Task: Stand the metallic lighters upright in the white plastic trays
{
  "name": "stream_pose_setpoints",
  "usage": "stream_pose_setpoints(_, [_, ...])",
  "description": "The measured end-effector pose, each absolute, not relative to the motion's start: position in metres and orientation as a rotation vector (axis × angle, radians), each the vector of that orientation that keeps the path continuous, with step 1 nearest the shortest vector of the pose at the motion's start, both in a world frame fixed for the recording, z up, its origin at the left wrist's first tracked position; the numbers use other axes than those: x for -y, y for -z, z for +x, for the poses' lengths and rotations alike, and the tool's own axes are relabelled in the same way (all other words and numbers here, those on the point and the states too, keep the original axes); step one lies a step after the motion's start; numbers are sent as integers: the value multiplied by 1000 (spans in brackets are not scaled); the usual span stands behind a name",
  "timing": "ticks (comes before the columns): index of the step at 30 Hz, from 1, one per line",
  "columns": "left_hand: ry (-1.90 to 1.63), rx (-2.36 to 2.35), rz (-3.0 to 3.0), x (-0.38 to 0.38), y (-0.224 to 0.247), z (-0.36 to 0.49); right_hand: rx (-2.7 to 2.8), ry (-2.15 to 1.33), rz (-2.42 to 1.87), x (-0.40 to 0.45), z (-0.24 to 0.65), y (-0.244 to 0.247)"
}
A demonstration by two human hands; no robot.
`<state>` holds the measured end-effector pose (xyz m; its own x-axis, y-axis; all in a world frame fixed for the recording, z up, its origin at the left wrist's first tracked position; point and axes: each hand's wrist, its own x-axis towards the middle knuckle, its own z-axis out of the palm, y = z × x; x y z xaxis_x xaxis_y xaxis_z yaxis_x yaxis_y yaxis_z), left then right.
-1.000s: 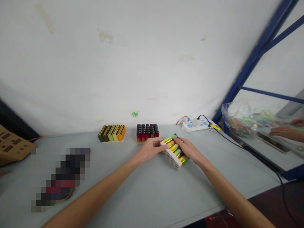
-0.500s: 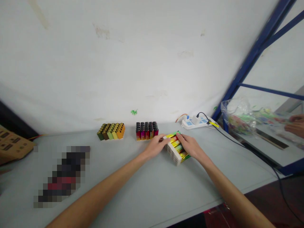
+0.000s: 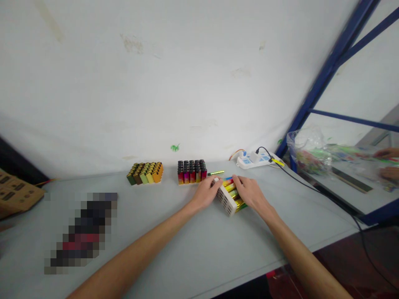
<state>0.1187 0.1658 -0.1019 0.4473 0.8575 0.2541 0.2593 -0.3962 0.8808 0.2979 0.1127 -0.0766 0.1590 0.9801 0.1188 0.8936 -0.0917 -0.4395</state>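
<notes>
A pale slotted tray (image 3: 225,200) lies tipped on its side at the right of the table, with rows of shiny yellow, green and multicoloured lighters (image 3: 231,187) in it. My left hand (image 3: 206,193) is closed on the tray's left end, thumb over its upper edge. Across the lighters' other side my right hand (image 3: 249,192) is closed, fingers pressed on them. Behind the left fingertips lies a thin shiny green-yellow strip (image 3: 216,172). A block of red and purple lighters with black tops (image 3: 192,172) stands upright just left of my hands.
Farther left is a block of green, yellow and orange lighters (image 3: 145,173). A white power strip (image 3: 254,159) with a black cable lies by the wall. At far left sits a cardboard box (image 3: 20,193). Beyond a blue frame (image 3: 314,95), another person's hands (image 3: 389,162) are near plastic bags.
The green-yellow strip now shows on the table behind the tray; the upper end of the lighter row now looks blue and red. Both hands stay at the tray.
</notes>
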Motion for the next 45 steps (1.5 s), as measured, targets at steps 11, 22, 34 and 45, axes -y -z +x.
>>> stream_pose_setpoints(11, [-923,-940,1923,-166,102,117,1881,-212,-2054,-116,303,76])
stream_pose_setpoints(22, [-931,-1004,1870,-159,105,120,1889,-222,-2185,-120,302,65])
stream_pose_setpoints(34, [-887,-836,2135,-108,109,103,2069,-280,-1642,-132,294,79])
stream_pose_setpoints(45, [-944,-928,2140,-123,110,114,2059,-297,-1656,-144,303,96])
